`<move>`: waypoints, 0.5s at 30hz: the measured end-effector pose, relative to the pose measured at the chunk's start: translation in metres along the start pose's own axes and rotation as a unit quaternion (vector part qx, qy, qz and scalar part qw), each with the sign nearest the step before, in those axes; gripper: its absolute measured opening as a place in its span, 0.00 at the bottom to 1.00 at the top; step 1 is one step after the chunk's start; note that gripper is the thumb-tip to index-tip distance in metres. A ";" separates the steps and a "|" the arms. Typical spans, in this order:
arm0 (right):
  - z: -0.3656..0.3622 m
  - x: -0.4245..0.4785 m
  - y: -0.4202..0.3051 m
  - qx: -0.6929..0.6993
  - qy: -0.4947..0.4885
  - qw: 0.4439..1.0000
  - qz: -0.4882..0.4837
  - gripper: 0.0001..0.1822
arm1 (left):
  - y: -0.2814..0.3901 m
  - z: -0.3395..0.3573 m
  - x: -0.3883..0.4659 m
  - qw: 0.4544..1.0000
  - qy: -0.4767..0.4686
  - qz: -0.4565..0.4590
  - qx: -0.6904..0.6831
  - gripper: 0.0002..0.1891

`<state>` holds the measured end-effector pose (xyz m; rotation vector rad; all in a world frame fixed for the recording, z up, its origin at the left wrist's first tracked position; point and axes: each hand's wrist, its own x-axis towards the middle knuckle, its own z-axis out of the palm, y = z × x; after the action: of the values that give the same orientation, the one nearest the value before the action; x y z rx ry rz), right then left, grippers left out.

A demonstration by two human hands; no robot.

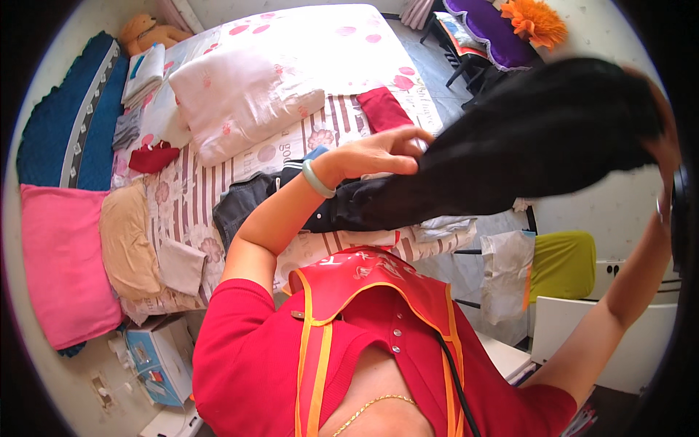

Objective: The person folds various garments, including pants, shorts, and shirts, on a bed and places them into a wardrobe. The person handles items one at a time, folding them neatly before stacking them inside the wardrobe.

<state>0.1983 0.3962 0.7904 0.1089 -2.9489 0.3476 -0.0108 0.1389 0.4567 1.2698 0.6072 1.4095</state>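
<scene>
A black cloth garment (pixel 524 136), perhaps trousers, is stretched in the air over the right side of the bed (pixel 338 33), partly blurred. My right hand (pixel 658 120) grips its raised far end near the picture's right rim. At its near-left edge, the thumb and fingers of my left hand (pixel 385 153), below a pale green bangle (pixel 318 179), hold the cloth. The garment's lower end drops onto the bed beside dark grey denim (pixel 240 202) and a navy piece with white stripes. Part of that pile is hidden under my left forearm.
A folded quilt (pixel 240 104) and a folded red cloth (pixel 385 109) lie on the bed. Pink (pixel 68 262) and tan (pixel 128 240) pillows line the left side. A chair with a green cover (pixel 562 265) stands right; a purple-covered seat (pixel 491 27) is behind.
</scene>
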 end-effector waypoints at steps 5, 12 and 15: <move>0.034 -0.098 -0.045 0.142 -0.056 0.987 -0.043 0.31 | -0.059 0.035 0.014 0.995 0.015 -0.027 0.098 0.22; 0.057 -0.157 -0.041 0.286 -0.131 0.941 0.123 0.31 | -0.138 0.139 0.004 0.969 -0.225 -0.082 -0.054 0.19; 0.065 -0.125 0.002 0.310 -0.068 0.930 0.185 0.31 | -0.139 0.148 -0.004 0.959 -0.213 -0.162 -0.092 0.18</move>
<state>0.3102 0.3898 0.7057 -0.3667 -2.8538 1.3648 0.1758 0.1324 0.3757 1.2115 0.3558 0.8643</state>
